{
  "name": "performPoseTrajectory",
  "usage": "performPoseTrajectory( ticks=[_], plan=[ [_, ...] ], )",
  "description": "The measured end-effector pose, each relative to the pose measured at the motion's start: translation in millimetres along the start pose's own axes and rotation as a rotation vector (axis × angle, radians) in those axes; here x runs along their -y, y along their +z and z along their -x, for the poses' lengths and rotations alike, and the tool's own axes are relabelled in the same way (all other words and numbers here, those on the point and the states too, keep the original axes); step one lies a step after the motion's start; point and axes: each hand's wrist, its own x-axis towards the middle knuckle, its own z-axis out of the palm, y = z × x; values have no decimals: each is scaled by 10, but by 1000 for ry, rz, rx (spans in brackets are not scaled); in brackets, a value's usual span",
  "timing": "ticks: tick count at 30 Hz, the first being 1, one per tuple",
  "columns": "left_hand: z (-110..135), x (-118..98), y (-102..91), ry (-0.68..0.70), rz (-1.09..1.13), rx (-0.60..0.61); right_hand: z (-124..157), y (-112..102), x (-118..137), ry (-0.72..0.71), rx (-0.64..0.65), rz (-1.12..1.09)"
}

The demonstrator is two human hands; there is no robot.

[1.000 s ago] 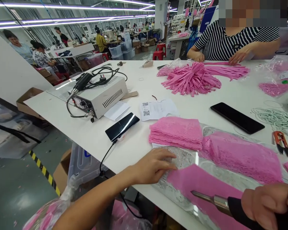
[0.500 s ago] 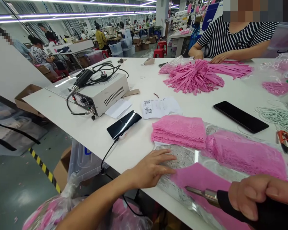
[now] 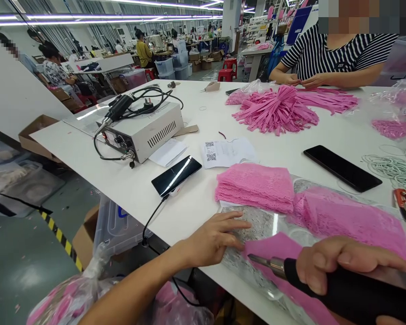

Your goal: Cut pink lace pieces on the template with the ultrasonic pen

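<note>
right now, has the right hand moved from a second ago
Yes: against the pink stack, the right hand has moved left and slightly up the picture, bringing its tool nearer the left hand.

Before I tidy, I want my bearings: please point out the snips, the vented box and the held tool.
Snips (image 3: 398, 200): head view, orange handle.
Vented box (image 3: 160, 136): head view, slotted side.
Held tool (image 3: 352, 286): head view, black grip.

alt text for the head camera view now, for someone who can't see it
The right hand holds a black, metal-tipped tool over flat pink fabric, while the left hand is at the fabric's edge. Beyond lie two pink lace stacks on a white table, with a person in a striped top across it.
</note>
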Motion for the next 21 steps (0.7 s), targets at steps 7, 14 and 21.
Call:
performPoseTrajectory(
  ticks=[7,14,21],
  plan=[
    [22,-4,16,-42,18,1,-50,162,24,-144,56,70],
    [17,-11,12,-56,2,36,7,85,10,-2,42,17],
    [24,-6,15,-53,-20,51,-21,182,18,-51,21,23]
  ],
)
